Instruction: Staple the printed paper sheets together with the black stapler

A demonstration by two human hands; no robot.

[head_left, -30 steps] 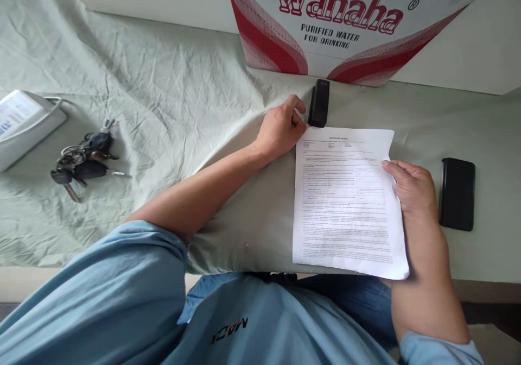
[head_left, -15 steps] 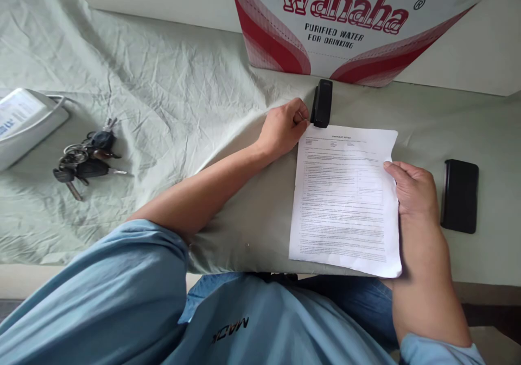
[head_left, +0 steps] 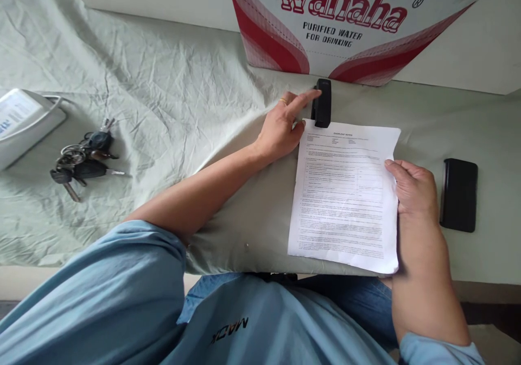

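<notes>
A printed paper document lies on the pale green cloth, its top left corner under the front of a small black stapler. My left hand rests at the sheet's top left corner, its fingers spread and the index finger stretched onto the stapler's top. On the paper's right edge, my right hand pinches the sheet with thumb on top.
A black phone lies to the right of my right hand. A bunch of keys and a white box sit at the far left. A Wahaha water carton stands behind the stapler.
My left hand has opened from a curled pose and its index finger has reached onto the stapler. The paper has slid up so its corner lies under the stapler.
</notes>
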